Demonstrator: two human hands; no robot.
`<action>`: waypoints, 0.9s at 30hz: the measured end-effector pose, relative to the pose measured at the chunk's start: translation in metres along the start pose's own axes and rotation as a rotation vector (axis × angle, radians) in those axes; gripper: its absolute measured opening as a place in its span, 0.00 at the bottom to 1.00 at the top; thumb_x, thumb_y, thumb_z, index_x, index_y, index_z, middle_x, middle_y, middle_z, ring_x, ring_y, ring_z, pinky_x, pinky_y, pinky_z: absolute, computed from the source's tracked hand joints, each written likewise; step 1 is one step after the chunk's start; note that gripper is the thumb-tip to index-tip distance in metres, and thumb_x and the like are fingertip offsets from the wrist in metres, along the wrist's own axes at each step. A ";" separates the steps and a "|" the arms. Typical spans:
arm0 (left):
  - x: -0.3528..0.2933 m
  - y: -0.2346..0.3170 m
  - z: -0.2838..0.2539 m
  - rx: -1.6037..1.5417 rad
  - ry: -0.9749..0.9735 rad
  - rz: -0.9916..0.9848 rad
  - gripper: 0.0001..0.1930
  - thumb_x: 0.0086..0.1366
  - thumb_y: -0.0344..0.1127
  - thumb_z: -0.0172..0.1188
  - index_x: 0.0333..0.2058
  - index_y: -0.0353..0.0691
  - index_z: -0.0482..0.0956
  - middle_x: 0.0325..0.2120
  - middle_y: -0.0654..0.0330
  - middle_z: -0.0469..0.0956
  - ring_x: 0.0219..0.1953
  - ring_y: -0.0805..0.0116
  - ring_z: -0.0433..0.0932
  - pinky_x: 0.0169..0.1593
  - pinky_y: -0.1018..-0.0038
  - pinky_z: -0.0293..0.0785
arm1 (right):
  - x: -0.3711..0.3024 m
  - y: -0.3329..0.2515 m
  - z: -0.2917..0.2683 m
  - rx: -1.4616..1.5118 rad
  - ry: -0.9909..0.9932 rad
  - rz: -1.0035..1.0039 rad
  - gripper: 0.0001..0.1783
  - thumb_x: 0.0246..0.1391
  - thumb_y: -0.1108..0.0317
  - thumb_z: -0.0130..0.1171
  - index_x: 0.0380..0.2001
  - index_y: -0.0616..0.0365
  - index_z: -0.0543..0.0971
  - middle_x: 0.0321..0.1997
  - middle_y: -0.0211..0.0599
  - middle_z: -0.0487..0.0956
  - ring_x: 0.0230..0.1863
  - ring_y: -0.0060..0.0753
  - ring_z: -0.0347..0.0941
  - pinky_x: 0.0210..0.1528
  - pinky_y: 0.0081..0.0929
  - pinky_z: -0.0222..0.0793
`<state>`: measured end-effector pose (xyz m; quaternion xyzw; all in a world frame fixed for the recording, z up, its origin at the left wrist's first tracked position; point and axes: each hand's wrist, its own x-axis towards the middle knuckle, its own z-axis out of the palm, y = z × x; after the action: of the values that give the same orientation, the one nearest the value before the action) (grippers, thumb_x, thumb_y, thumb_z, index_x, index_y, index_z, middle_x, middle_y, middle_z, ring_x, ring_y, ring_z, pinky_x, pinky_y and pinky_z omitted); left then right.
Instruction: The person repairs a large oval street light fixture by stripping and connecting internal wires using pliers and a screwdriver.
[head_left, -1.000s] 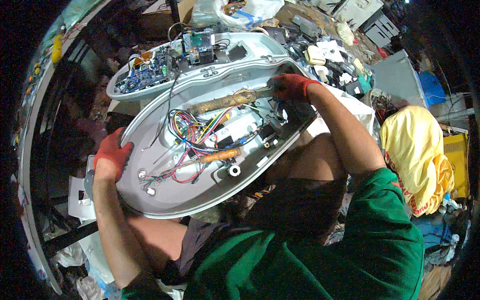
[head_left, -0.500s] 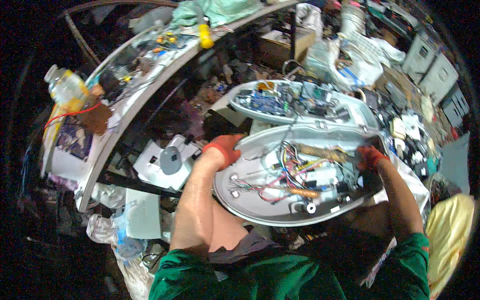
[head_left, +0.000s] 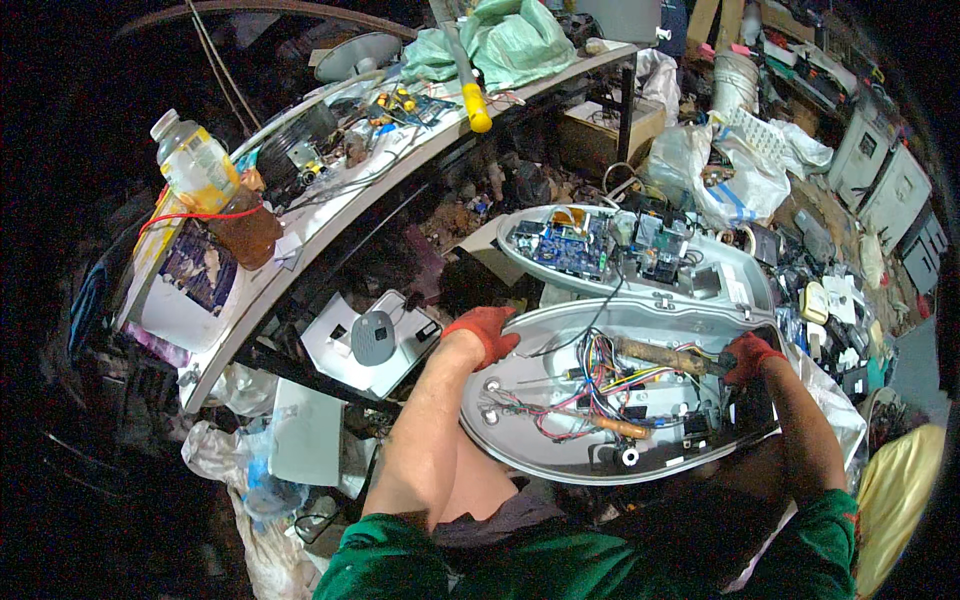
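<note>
An open, oval, grey plastic casing [head_left: 545, 345] lies before me, its hinged lid [head_left: 735, 262] folded back on the far side. Blue circuit boards [head_left: 570, 250] fill part of the lid. My left hand [head_left: 484, 335], in a red glove, is closed over the casing's left rim. At the right end my right hand [head_left: 752, 358], also gloved in red, is closed at the casing's wall, its fingertips partly hidden. Close to it lies a tool with a rough wooden handle [head_left: 660, 355] and dark end. Coloured wires [head_left: 600, 375] and an orange wooden-handled tool [head_left: 620, 427] lie inside.
A long table [head_left: 330, 200] runs along the left, bearing a plastic bottle [head_left: 195, 160], green sacking [head_left: 515, 40] and a yellow-tipped handle [head_left: 476, 108]. White plastic parts [head_left: 340, 330] lie below it. Scrap parts [head_left: 830, 310] pile up at right, near a yellow sack [head_left: 900, 500].
The whole view has shifted, so most of the scene sits farther right and somewhat lower. Both hands stay at the same places on the casing. The picture is sharper now.
</note>
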<state>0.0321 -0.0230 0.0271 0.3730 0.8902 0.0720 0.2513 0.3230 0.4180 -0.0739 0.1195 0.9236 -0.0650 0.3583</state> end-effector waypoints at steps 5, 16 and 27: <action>-0.003 -0.001 0.001 -0.003 0.098 0.058 0.28 0.60 0.49 0.58 0.57 0.44 0.71 0.48 0.46 0.77 0.52 0.48 0.75 0.56 0.60 0.71 | 0.001 0.008 0.006 -0.061 0.134 0.016 0.40 0.33 0.42 0.66 0.50 0.52 0.76 0.50 0.47 0.78 0.53 0.48 0.74 0.57 0.40 0.69; -0.001 -0.018 0.003 0.018 0.101 0.110 0.35 0.61 0.59 0.55 0.59 0.38 0.68 0.52 0.43 0.74 0.56 0.46 0.72 0.60 0.61 0.67 | -0.037 -0.020 -0.020 -0.121 0.130 -0.097 0.25 0.42 0.46 0.62 0.34 0.56 0.81 0.38 0.49 0.81 0.41 0.50 0.78 0.44 0.42 0.73; -0.013 -0.021 0.001 0.037 0.202 0.018 0.39 0.59 0.62 0.58 0.59 0.36 0.68 0.52 0.43 0.73 0.56 0.47 0.71 0.60 0.63 0.67 | -0.082 -0.022 -0.019 0.204 0.566 -0.326 0.14 0.45 0.63 0.56 0.33 0.60 0.80 0.36 0.53 0.80 0.38 0.56 0.76 0.43 0.44 0.71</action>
<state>0.0270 -0.0472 0.0249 0.3763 0.9088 0.0950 0.1529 0.3636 0.3862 -0.0033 0.0189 0.9821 -0.1777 0.0587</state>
